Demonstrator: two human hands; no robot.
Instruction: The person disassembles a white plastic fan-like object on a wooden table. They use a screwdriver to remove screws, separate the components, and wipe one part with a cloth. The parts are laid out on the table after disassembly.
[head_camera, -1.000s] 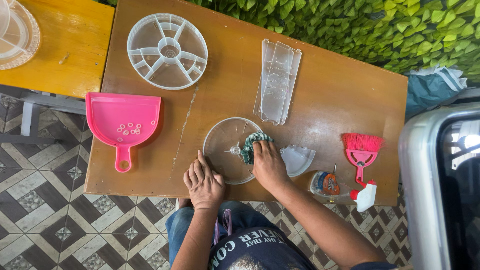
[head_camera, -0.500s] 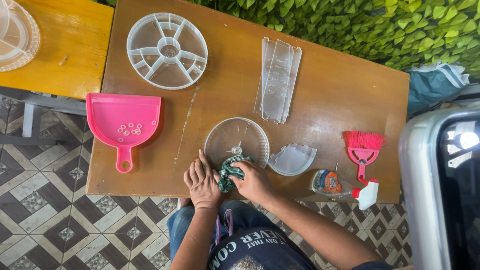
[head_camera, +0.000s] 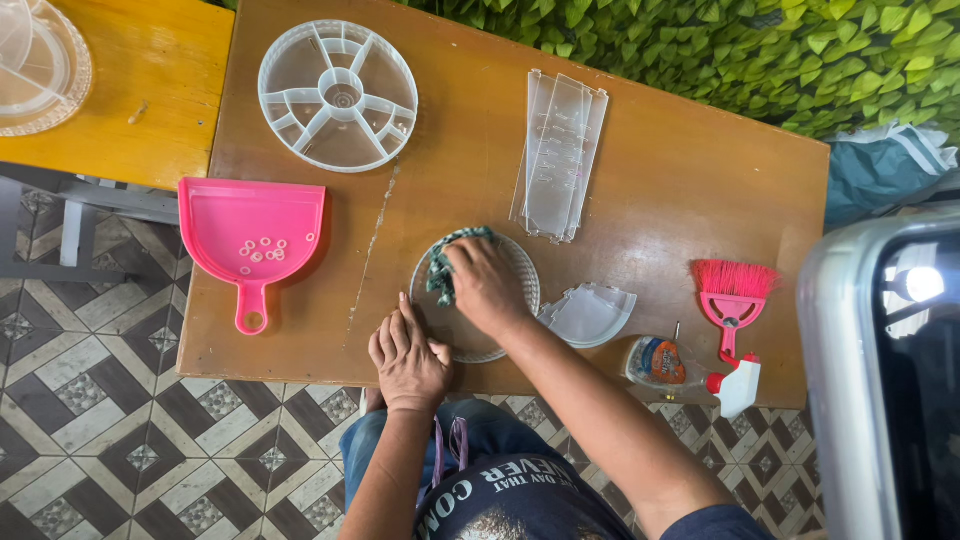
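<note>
Head view: right hand closed around a green cloth, pressed onto a clear round lid near the front edge of the brown table. Left hand flat, fingers together, steadying the lid's near rim. Pink dustpan well to the left, pink brush to the right.

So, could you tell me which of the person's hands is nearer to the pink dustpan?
Left. The left hand rests flat at the table's near edge, right of the pink dustpan; the right hand is farther right, on the round clear lid.
</note>
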